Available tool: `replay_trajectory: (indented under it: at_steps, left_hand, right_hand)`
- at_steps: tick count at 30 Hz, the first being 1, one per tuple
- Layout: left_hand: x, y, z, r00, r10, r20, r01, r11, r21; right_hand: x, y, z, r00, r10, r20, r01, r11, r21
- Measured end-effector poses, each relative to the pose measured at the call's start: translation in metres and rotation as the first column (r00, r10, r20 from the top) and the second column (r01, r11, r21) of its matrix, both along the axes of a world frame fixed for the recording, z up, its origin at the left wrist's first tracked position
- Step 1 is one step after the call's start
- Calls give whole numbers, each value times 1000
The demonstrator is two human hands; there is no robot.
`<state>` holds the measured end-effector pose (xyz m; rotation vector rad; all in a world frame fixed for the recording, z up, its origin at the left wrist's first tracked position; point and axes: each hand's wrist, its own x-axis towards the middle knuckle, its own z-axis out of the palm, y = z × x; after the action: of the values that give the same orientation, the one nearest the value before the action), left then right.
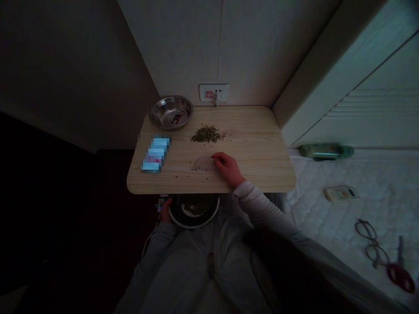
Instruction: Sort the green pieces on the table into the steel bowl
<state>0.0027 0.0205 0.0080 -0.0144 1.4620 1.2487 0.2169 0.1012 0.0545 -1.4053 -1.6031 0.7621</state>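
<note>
My right hand [227, 168] is over the front middle of the wooden table, fingers pinched on the edge of a thin, pale, see-through piece with a curved outline [203, 163]. Its exact kind is too dim to tell. A few loose small green grains lie around that piece. Farther back, a pile of the same green grains [207, 134] is spread on the wood. Below the table's front edge, my left hand [166, 210] grips the left side of a dark bowl with a white rim [194, 227]. More grains lie at the bottom of this bowl.
On the table [262, 174] are a shiny steel bowl [163, 115] at back left and a lit, pixelated phone [156, 154]. A wall socket [214, 93] sits behind. To the right, a bed holds a green bottle [322, 151], a remote [341, 193], glasses [371, 244] and red-handled scissors [401, 277].
</note>
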Motion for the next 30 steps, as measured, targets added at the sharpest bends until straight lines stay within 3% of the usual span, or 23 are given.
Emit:
replay_trajectory:
  at_steps: [8,17,30]
  left_hand:
    - [18,4,16,997,-41,72,43,999,-25]
    - [16,2,11,990,-19,137,24,999,-35]
    - [16,7,18,985,-25,173,36,997,-61]
  right_hand:
    - [16,-20,1,986,-164,18,163,987,7]
    - [16,-35,2,995,-87,48,88,996,-25]
    - [-1,-65,3,995,5,100,0,999,-50]
